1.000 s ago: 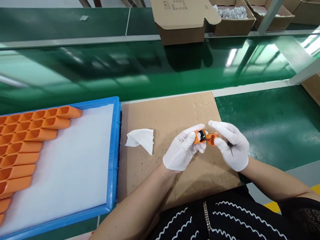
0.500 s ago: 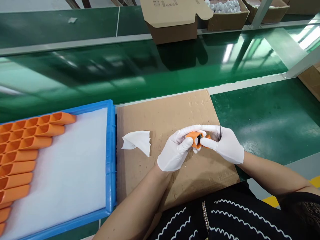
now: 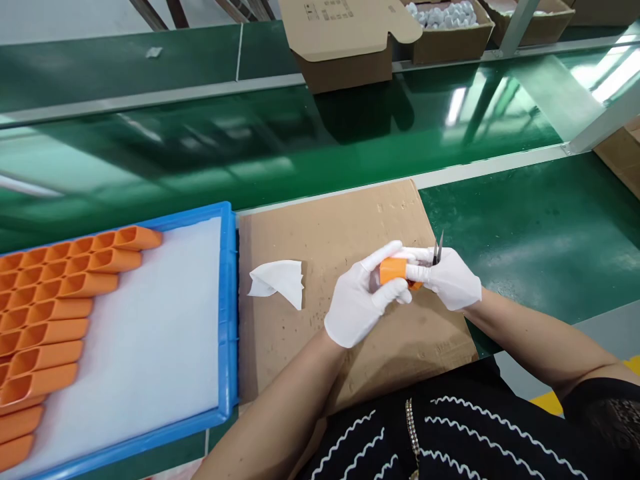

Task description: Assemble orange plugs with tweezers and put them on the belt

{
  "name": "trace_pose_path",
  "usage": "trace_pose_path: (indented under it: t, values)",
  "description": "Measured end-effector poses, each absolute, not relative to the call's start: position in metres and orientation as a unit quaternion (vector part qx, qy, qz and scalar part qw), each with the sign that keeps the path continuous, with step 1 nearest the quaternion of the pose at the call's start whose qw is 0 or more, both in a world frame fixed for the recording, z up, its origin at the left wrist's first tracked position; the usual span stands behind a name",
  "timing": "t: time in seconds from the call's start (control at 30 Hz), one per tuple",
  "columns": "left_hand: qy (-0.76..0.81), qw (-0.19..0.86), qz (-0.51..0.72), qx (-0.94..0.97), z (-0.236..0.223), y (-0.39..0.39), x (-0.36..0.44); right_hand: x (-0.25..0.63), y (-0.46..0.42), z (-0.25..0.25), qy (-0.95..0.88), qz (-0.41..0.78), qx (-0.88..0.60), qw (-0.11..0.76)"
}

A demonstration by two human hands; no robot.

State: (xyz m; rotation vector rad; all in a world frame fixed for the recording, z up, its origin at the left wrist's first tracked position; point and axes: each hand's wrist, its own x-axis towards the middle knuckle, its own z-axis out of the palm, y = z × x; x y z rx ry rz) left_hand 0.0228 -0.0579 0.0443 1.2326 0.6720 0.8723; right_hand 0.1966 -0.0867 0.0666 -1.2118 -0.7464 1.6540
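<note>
While my left hand (image 3: pixel 357 300), in a white glove, curls its fingers and thumb around a small orange case (image 3: pixel 393 271), my right hand (image 3: pixel 453 280), gloved too, meets it from the other side with fingers laid against it. Tucked in that right hand I grip a pointed metal tool (image 3: pixel 439 251), its two tips sticking up above the glove. I have the case between my hands, over the right part of a cardboard sheet (image 3: pixel 300 233); a bit more orange shows under my right fingers, too covered for me to tell its shape. To the left on the cardboard lies a folded white cloth (image 3: pixel 280 280), well apart from my hands. Just beyond the cardboard's left edge sits a blue tray (image 3: pixel 229 320) with a white liner (image 3: pixel 155 333), and rows of orange shells (image 3: pixel 90 283) fill its left side, their open ends showing. Across the shiny green surface (image 3: pixel 240 173), a brown box (image 3: pixel 345 73) stands beside a carton (image 3: pixel 450 45) of small white pieces (image 3: pixel 445 15).
</note>
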Motion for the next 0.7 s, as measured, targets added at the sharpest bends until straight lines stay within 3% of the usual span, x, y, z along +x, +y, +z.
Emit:
trace_pose_path:
  t: [0.17,0.4,0.57,0.7]
  values:
    - [0.341,0.439,0.439,0.706,0.039,-0.066,0.024,0.198,-0.084,0.055,-0.251,0.780,-0.416,0.394]
    - [0.370,0.363,0.443,0.731,0.048,-0.071,0.023,0.189,-0.088,0.054,-0.295,0.785,-0.426,0.338]
    - [0.414,0.334,0.441,0.722,0.053,-0.066,0.026,0.194,-0.087,0.054,-0.320,0.674,-0.516,0.421]
    - [0.416,0.327,0.438,0.726,0.046,-0.059,0.025,0.192,-0.096,0.064,-0.422,0.447,-0.605,0.507]
